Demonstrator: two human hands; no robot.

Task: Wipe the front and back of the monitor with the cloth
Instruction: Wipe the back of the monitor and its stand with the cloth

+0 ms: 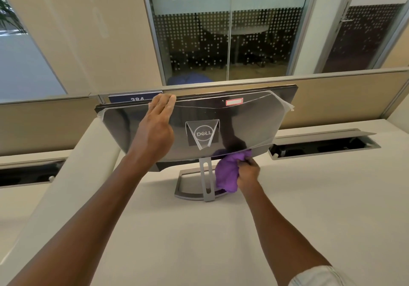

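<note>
Back-wiping step: monitor steadied by flat, open-fingered left hand; cloth bunched in right hand at lower edge. Upward strokes judged next.

One monitor on one stand — one purple cloth, two hands, two desk cable hatches.

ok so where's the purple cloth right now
In the head view, the purple cloth is bunched in the right hand, just right of the monitor stand, beneath the monitor's lower edge.
</note>
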